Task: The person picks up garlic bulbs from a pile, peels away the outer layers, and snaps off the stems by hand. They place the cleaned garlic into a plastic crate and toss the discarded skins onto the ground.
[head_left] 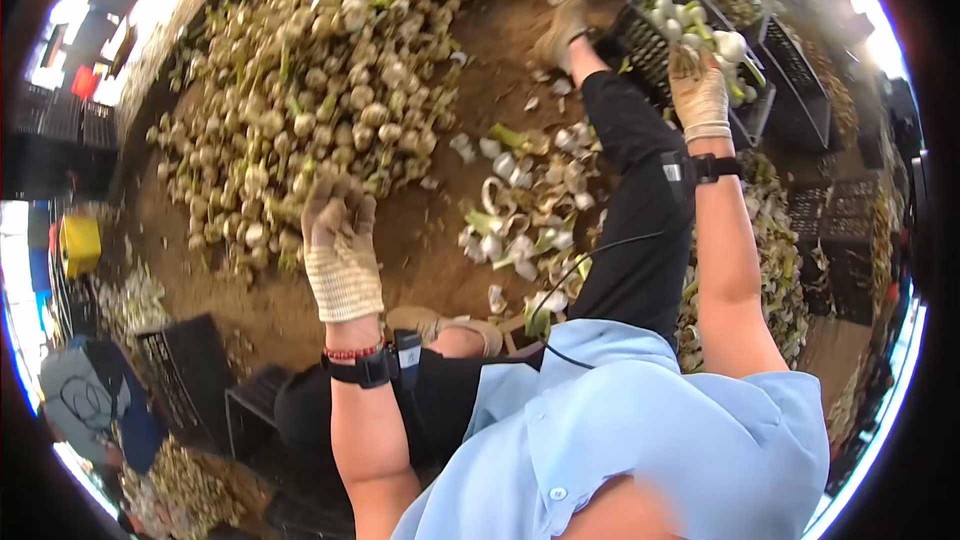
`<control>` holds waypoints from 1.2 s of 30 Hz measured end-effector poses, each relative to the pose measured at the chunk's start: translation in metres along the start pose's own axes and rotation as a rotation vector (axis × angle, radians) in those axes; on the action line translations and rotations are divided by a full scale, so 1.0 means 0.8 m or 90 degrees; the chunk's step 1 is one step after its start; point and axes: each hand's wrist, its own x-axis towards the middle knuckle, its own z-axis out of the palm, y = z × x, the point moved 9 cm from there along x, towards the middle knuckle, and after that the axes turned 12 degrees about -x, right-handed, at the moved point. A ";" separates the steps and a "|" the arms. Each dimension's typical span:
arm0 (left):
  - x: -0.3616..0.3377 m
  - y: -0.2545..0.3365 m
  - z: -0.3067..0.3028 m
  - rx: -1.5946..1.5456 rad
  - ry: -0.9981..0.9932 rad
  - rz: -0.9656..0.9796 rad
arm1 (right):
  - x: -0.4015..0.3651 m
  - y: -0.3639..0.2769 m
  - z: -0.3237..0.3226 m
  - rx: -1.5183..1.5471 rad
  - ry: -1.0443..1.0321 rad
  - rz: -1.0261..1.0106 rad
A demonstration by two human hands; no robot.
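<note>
My left hand (342,240), in a cream knitted glove with a soiled palm, is at the near edge of a big heap of garlic bulbs (360,70). Its fingers are bent and a little apart, and no bulb shows clearly in them. Over a black plastic crate (645,48) at the upper right, my gloved right hand (698,90) has its fingers curled beside a large white garlic bulb (730,45). That bulb appears held in them, though the contact is partly hidden. Peeled white bulbs with green stems (680,15) lie in the crate.
Garlic peelings and cut stem pieces (530,200) litter the dirt floor between my feet. More black crates (795,80) stand at the right, and another crate (185,380) at the lower left. A person in a cap (85,400) is at the far left, near a yellow container (80,245).
</note>
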 end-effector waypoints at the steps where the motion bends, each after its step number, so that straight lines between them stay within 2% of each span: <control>1: 0.000 0.004 -0.006 0.006 0.023 0.003 | -0.027 0.051 0.024 -0.148 -0.026 0.064; 2: 0.001 0.010 -0.012 0.007 0.058 0.022 | -0.068 0.107 0.063 -0.293 -0.056 0.121; 3: 0.001 0.014 -0.017 0.008 0.087 0.043 | -0.085 0.155 0.078 -0.295 -0.058 0.132; 6: -0.001 0.015 -0.034 -0.007 0.125 0.044 | -0.138 0.342 0.086 -0.693 -0.306 0.239; 8: -0.002 0.021 -0.046 0.014 0.144 0.044 | -0.150 0.416 0.083 -0.909 -0.321 0.260; 10: 0.002 0.021 -0.052 0.010 0.120 0.036 | -0.169 0.445 0.115 -0.956 -0.301 0.252; 11: -0.003 0.023 -0.057 0.008 0.160 0.051 | -0.176 0.456 0.127 -1.000 -0.307 0.271; 12: -0.005 0.024 -0.060 0.008 0.164 0.056 | -0.177 0.472 0.130 -1.082 -0.341 0.297; 18: 0.001 0.015 -0.093 0.049 0.230 0.017 | -0.182 0.496 0.195 -1.147 -0.480 0.257; 19: 0.003 0.012 -0.094 0.051 0.226 0.012 | -0.190 0.499 0.203 -1.027 -0.413 0.379; 20: 0.006 0.010 -0.097 0.052 0.227 0.015 | -0.190 0.512 0.209 -1.026 -0.416 0.379; 22: 0.011 -0.003 -0.108 0.041 0.237 -0.025 | -0.175 0.528 0.234 -1.327 -0.477 0.133; 23: 0.012 -0.006 -0.110 0.046 0.251 -0.034 | -0.178 0.537 0.240 -1.360 -0.478 0.165; 26: 0.013 -0.006 -0.109 0.039 0.248 -0.047 | -0.176 0.543 0.250 -1.395 -0.466 0.049; 30: 0.010 0.003 -0.116 0.092 0.232 -0.022 | -0.183 0.512 0.213 -1.061 -0.370 0.290; 31: 0.012 0.000 -0.116 0.174 0.192 -0.012 | -0.234 0.498 0.219 -0.614 -0.364 0.539; 34: 0.009 -0.019 -0.065 0.319 -0.005 -0.012 | -0.332 0.435 0.246 -0.331 -0.419 0.731; 36: -0.002 -0.029 -0.026 0.254 -0.081 -0.059 | -0.383 0.399 0.274 -0.156 -0.501 0.790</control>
